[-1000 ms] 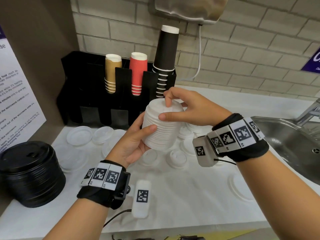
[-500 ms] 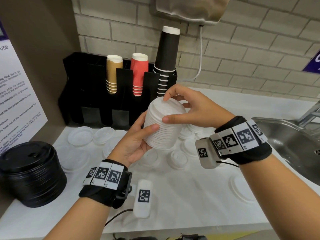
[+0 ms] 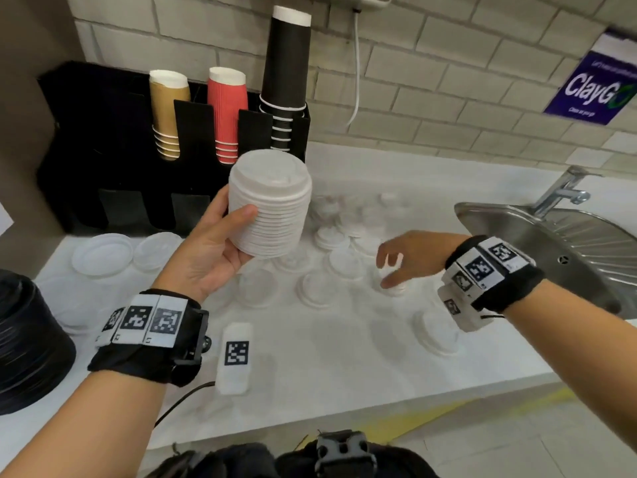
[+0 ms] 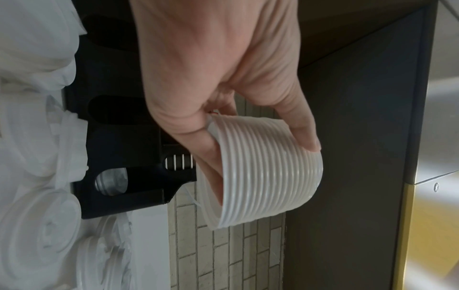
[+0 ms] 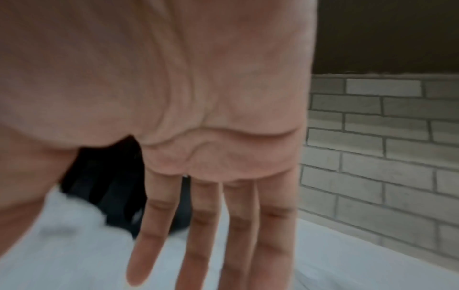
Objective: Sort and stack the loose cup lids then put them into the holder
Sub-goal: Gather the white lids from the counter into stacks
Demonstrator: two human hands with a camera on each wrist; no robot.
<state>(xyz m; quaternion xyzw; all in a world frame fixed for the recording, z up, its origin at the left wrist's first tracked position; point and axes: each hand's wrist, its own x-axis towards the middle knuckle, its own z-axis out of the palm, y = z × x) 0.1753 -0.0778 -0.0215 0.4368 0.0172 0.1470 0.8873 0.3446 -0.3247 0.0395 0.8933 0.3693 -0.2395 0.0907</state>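
Note:
My left hand [image 3: 238, 232] grips a tall stack of white cup lids [image 3: 270, 205] from the side, held up in front of the black holder [image 3: 103, 150]. In the left wrist view the thumb and fingers of that hand [image 4: 248, 109] curl round the ribbed stack [image 4: 268, 176]. My right hand [image 3: 396, 267] hovers low over the loose white lids [image 3: 320, 288] on the counter, palm down, holding nothing. Its fingers [image 5: 193, 225] are straight and spread in the blurred right wrist view. One small lid [image 3: 391, 286] lies just under its fingertips.
The holder carries tan [image 3: 167, 112], red [image 3: 227, 108] and black cups [image 3: 287, 70]. Clear flat lids [image 3: 103, 253] lie at the left, beside a stack of black lids [image 3: 27, 339]. A steel sink [image 3: 558, 243] with a tap [image 3: 562, 191] is at the right.
My right hand has left the top of the stack and dropped down to the right, over the loose lids. My left hand still holds the stack up.

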